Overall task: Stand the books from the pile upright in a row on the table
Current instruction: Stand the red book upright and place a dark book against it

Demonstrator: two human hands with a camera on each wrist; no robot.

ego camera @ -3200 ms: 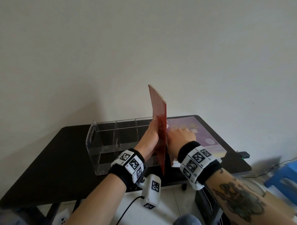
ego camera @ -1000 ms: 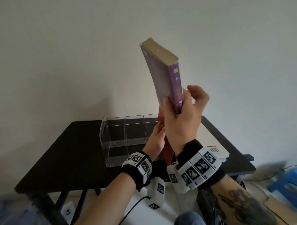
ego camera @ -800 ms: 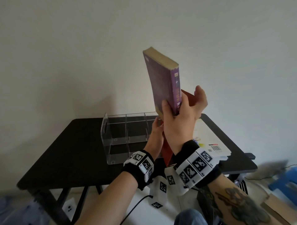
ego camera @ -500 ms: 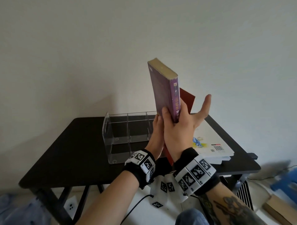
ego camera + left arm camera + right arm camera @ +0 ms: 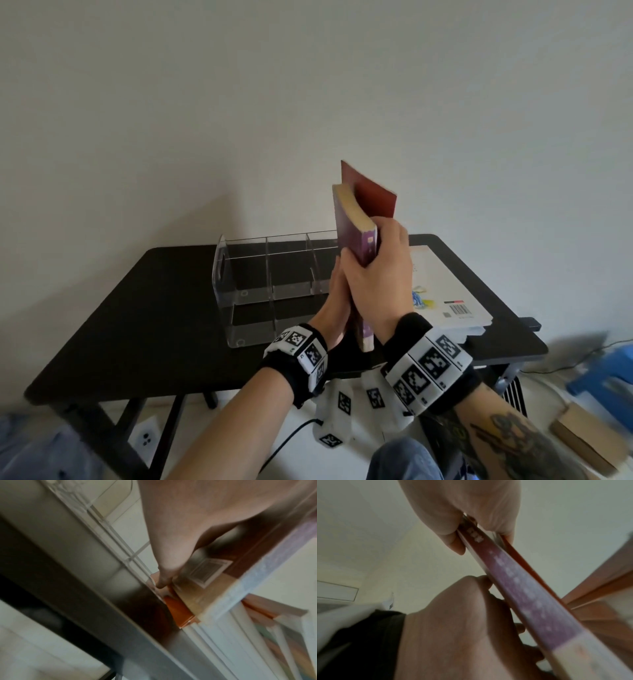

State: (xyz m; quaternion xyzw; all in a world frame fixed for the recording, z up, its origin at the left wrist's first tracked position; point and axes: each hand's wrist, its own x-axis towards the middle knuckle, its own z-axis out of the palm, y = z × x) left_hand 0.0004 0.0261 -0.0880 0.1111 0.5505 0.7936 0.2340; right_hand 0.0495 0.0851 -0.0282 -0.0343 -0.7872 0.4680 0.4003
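**Two books upright between my hands**

My right hand is wrapped around the spine edge of the purple book, thumb on its left cover and fingers curled over the right side, holding it upright at the near right end of the clear divided rack. In the right wrist view the fingers also reach the thin red cover beside the purple spine, so both seem caught in the same grip. The red book stands just behind and to the right of the purple one, touching it and rising a little higher.

My left hand lies flat against the left face of the purple book, fingers straight and pointing up, pressing rather than gripping. In the left wrist view one fingertip touches down by the books' lower edge near the rack wall.

The pile lies flat on the black table to the right of my hands, a white cover with a barcode on top. The rack's compartments left of the books hold nothing that I can see.
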